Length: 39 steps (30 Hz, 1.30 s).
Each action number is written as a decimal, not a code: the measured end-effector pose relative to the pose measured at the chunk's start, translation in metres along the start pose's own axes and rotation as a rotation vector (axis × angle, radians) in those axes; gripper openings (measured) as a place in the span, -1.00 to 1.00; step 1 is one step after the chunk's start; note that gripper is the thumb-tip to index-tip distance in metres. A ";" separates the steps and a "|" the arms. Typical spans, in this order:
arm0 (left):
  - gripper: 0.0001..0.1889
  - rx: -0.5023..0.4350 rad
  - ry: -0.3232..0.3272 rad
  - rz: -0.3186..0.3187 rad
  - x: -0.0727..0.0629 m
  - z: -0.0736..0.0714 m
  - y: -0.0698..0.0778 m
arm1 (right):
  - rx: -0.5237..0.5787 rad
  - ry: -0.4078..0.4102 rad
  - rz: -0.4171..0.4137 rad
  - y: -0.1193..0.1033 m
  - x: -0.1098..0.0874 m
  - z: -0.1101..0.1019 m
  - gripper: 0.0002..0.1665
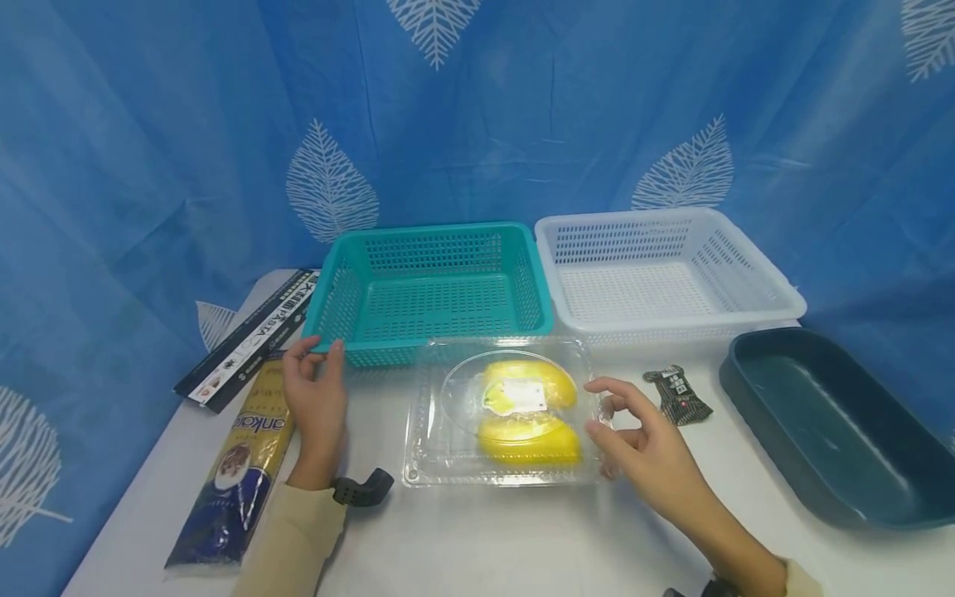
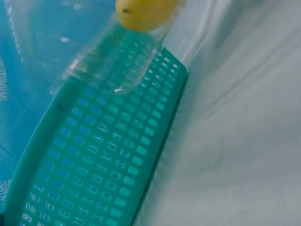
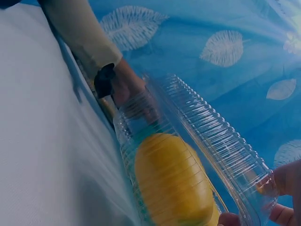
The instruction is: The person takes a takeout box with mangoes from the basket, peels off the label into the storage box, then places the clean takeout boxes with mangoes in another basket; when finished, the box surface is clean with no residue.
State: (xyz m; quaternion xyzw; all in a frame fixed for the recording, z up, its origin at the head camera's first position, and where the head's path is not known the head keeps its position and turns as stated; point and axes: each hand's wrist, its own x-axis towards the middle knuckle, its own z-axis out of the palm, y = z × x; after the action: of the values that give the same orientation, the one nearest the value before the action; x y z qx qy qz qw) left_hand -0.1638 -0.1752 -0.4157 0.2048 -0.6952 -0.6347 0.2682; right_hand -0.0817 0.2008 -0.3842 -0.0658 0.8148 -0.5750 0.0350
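Observation:
My right hand [image 1: 649,448] holds a clear plastic clamshell box [image 1: 440,448] by its right end, thumb and fingers at the edge. Two large yellow fruits [image 1: 533,444] lie inside, under a white label on the lid. The box is raised in front of the teal basket [image 1: 433,336] and overlaps its front wall. At that basket's front left corner, my left hand [image 1: 317,406] has thumb and fingers on the rim. In the right wrist view, a yellow fruit [image 3: 171,179] shows through the ribbed plastic. The left wrist view shows the basket's perforated wall [image 2: 103,150], with the left hand mostly outside it.
A white basket [image 1: 671,319] stands right of the teal one. Farther right is a dark green tub [image 1: 776,431], with a small dark packet [image 1: 679,396] beside it. At left lie a black-and-white pasta box [image 1: 254,340] and a yellow-and-blue pasta bag [image 1: 239,473].

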 end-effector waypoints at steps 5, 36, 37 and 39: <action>-0.50 0.029 0.006 -0.020 -0.002 0.001 0.003 | 0.023 0.003 -0.014 0.008 -0.005 -0.003 -0.50; -0.44 0.001 -0.036 -0.035 -0.010 -0.004 0.007 | -0.061 0.020 -0.038 0.035 -0.001 0.002 -0.50; -0.43 0.000 -0.043 -0.035 -0.012 -0.004 0.008 | -0.063 0.021 -0.034 0.035 -0.001 0.001 -0.50; -0.39 0.008 -0.062 -0.033 -0.016 -0.005 0.010 | -0.067 0.020 -0.034 0.035 -0.002 0.001 -0.50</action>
State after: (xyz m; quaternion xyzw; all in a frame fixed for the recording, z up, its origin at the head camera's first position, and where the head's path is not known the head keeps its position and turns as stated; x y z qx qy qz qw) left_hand -0.1482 -0.1677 -0.4069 0.1976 -0.7022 -0.6423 0.2353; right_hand -0.0821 0.2120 -0.4171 -0.0749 0.8327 -0.5485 0.0151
